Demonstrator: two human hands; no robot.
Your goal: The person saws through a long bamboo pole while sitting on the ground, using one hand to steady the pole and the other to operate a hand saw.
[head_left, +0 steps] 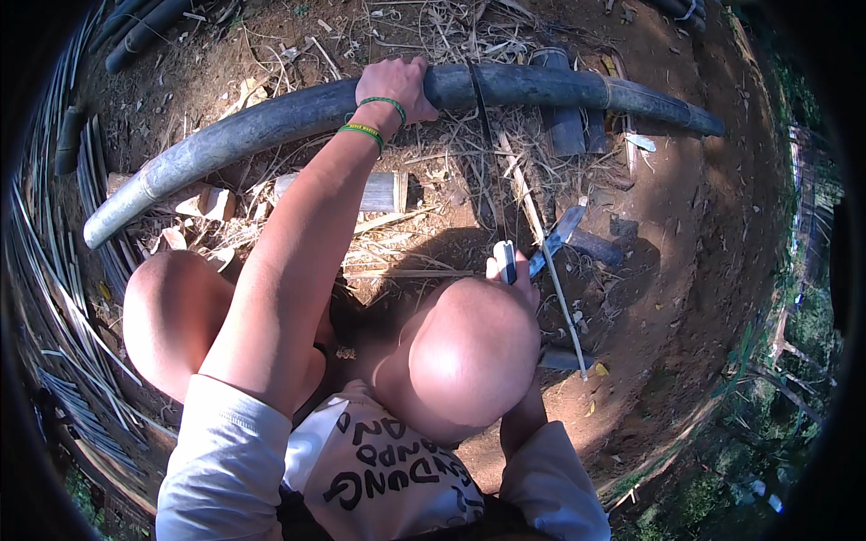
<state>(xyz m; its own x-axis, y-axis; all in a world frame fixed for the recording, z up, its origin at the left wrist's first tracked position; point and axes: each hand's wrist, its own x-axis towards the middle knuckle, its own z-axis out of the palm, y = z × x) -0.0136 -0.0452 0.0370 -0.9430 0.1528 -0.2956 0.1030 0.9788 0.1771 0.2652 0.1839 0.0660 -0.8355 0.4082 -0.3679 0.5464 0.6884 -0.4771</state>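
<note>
A long dark bamboo pole lies crosswise in front of me, resting on shorter pieces of bamboo. My left hand grips it from above near its middle, fingers closed over the far side. Green bands circle that wrist. Just to the right of this hand, the thin dark blade of a handsaw crosses the pole. Its pale handle end is in my right hand, closed and partly hidden behind my right knee. Beside that hand a broad-bladed knife lies on the ground; its handle is hidden.
Short bamboo sections and a bamboo offcut lie under and near the pole. A thin stick slants past the knife. Long bamboo strips are heaped at the left. Dark poles lie at the far left, and dry shavings litter the soil.
</note>
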